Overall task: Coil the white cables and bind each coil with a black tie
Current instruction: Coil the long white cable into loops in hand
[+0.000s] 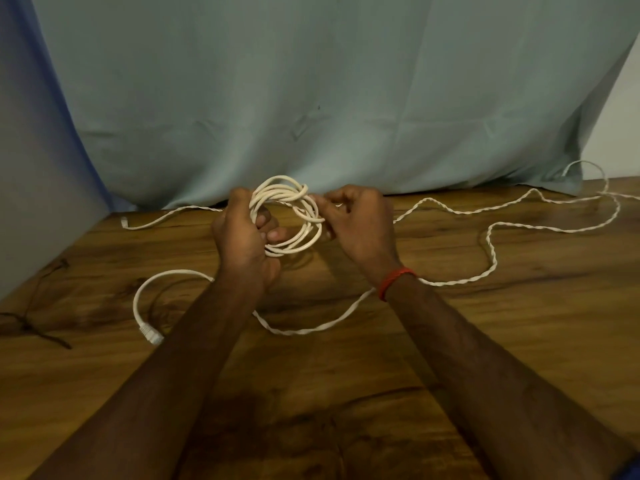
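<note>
A white cable coil of several loops is held above the wooden table. My left hand grips the coil's left side, fingers curled through the loops. My right hand pinches the coil's right side. The cable's free tail with its plug curves down onto the table under my left forearm. A thin twisted white cable winds loose across the table to the right and behind my hands. Black ties lie at the table's left edge.
A pale green cloth hangs behind the table's far edge. A small white connector end lies at the far left of the table. The twisted cable loops up against the cloth at the far right.
</note>
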A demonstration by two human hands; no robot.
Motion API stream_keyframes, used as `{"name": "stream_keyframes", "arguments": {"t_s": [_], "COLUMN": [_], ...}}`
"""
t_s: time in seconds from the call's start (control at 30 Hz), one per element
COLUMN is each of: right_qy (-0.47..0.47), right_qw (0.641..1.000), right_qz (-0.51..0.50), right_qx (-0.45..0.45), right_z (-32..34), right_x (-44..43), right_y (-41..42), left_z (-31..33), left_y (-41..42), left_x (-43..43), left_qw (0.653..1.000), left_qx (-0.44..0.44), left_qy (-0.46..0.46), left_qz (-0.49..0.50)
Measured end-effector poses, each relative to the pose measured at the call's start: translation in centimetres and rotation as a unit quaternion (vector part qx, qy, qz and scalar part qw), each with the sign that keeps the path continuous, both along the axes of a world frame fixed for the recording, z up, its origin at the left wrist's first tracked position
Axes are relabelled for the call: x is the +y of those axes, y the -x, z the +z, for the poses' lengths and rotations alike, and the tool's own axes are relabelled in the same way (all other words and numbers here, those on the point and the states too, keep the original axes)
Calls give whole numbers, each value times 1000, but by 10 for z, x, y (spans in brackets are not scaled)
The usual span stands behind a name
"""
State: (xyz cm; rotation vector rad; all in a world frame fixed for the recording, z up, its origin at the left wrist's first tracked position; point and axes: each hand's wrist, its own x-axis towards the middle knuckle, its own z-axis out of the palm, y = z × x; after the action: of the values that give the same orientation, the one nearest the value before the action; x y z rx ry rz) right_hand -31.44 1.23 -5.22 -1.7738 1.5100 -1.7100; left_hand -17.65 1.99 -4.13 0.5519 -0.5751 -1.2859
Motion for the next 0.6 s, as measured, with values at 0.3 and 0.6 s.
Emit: {"name": "stream_keyframes", "arguments": {"t_s": [0.3, 0.6], "right_qy": [-60, 0], "right_qw": [986, 989], "right_qz": [157, 126], "right_qx": [-14, -79], "right_z": [-2, -9], "right_x": [23, 11], "right_y": [-32, -35], "left_z": [9, 7], "left_y": [-8, 2], "left_x": [4, 5], "left_qw": [997, 996], "left_qx": [75, 80], "left_qy": [-31, 31], "left_qz": [10, -40]}}
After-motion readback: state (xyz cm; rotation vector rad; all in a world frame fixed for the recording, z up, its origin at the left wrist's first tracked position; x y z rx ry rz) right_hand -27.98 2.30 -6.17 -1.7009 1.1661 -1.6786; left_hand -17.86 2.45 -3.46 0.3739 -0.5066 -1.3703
